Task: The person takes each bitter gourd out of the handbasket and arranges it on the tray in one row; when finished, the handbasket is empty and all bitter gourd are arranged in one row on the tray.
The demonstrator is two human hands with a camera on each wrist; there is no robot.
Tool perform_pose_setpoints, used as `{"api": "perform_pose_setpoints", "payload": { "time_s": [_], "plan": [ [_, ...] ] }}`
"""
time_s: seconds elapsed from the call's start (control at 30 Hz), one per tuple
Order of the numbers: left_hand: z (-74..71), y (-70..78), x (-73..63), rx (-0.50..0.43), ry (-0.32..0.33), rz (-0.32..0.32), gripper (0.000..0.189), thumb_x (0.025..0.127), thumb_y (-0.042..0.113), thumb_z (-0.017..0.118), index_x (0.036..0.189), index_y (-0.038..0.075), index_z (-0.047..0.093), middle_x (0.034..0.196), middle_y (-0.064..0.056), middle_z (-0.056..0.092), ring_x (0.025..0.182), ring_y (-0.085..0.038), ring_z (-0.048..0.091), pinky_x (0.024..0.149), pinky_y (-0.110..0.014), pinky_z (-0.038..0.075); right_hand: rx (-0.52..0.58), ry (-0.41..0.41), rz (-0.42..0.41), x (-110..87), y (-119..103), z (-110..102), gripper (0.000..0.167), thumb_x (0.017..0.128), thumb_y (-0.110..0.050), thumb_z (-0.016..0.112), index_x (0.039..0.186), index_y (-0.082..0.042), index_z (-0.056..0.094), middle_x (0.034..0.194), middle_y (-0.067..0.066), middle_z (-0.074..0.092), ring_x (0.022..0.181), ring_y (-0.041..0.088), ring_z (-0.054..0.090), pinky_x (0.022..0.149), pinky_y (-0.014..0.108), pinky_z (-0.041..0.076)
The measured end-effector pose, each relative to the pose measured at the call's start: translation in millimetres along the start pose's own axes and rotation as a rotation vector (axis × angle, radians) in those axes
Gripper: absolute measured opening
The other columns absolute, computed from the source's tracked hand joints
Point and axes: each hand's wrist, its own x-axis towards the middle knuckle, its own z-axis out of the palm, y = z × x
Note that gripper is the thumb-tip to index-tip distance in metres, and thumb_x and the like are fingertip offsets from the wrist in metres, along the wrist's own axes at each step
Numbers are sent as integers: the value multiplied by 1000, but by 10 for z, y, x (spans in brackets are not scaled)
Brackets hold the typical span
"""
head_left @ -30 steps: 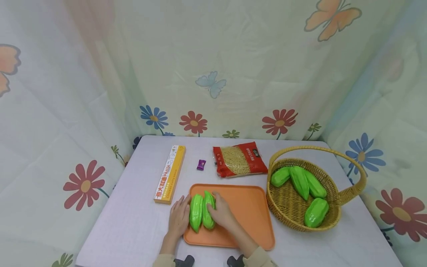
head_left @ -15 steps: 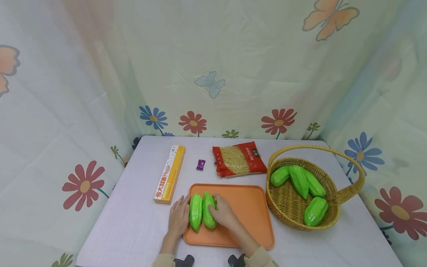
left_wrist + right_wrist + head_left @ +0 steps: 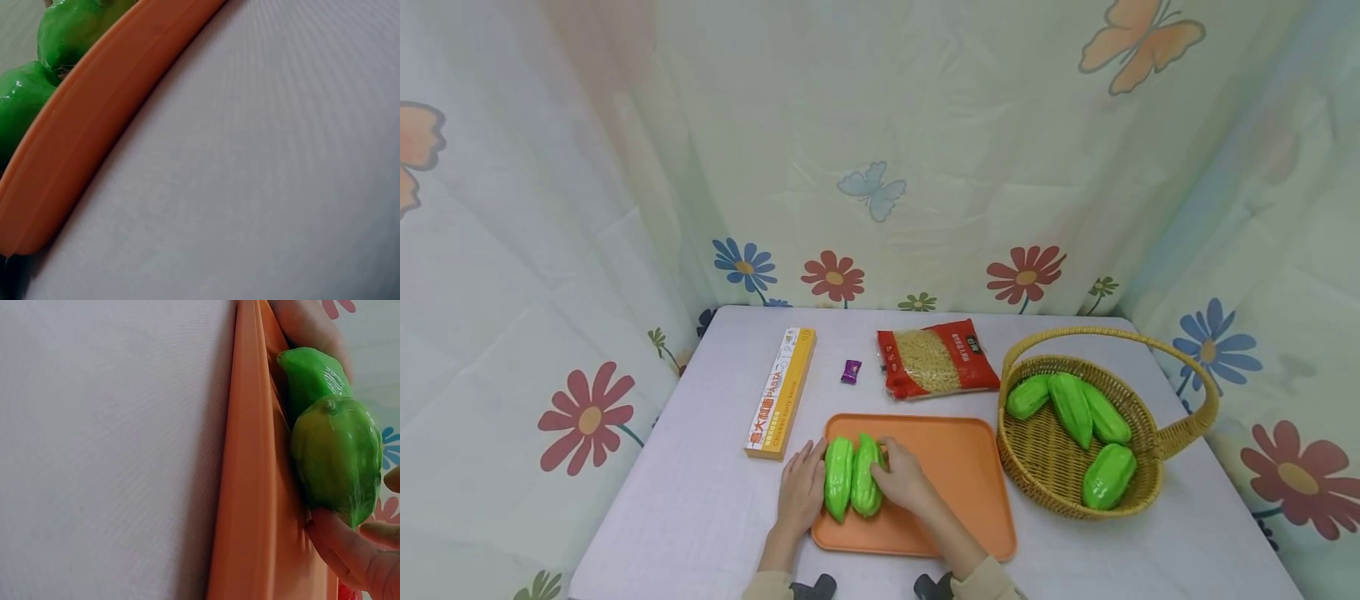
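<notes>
Two glossy, ribbed green star fruits lie side by side on the left part of the orange tray [image 3: 955, 475]. Thumb and fingers of my right hand [image 3: 906, 482] hold the right-hand star fruit [image 3: 867, 479], whose yellowish end shows in the right wrist view. My left hand [image 3: 801, 487] lies along the tray's left rim with its fingers extended, beside the left-hand star fruit [image 3: 838, 479]. Its thumb is hidden from the head view. The left wrist view catches the tray's outer wall [image 3: 87, 137] and part of both fruits, but no fingers.
At the right stands a woven basket [image 3: 1052, 496] with a tall handle, holding several green star fruits [image 3: 1070, 408]. A yellow and white pasta box [image 3: 781, 393], a small purple wrapped candy [image 3: 851, 372] and a red pasta bag [image 3: 936, 358] lie behind the tray on the white table.
The right-hand star fruit has shifted slightly left in my right hand during the last half second, closer to the other one. My left hand has stayed at the tray's rim.
</notes>
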Motion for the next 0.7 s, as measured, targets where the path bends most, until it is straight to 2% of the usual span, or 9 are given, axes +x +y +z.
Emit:
{"api": "perform_pose_setpoints", "payload": {
  "time_s": [0.2, 0.7],
  "plan": [
    [10, -7, -2, 0, 2, 3, 38, 97, 14, 36, 130, -1, 49, 130, -13, 51, 125, -35, 38, 103, -52, 23, 11, -8, 2, -7, -7, 1, 43, 84, -12, 56, 122, 6, 46, 85, 7, 54, 76, 18, 50, 59, 30, 44],
    [-15, 12, -7, 0, 6, -1, 37, 97, 13, 38, 129, 0, 50, 130, -13, 52, 125, -35, 39, 103, -51, 24, -39, 31, 18, -48, -51, -38, 42, 85, -12, 56, 120, 7, 47, 88, 12, 53, 81, 25, 51, 68, 41, 47]
  ]
}}
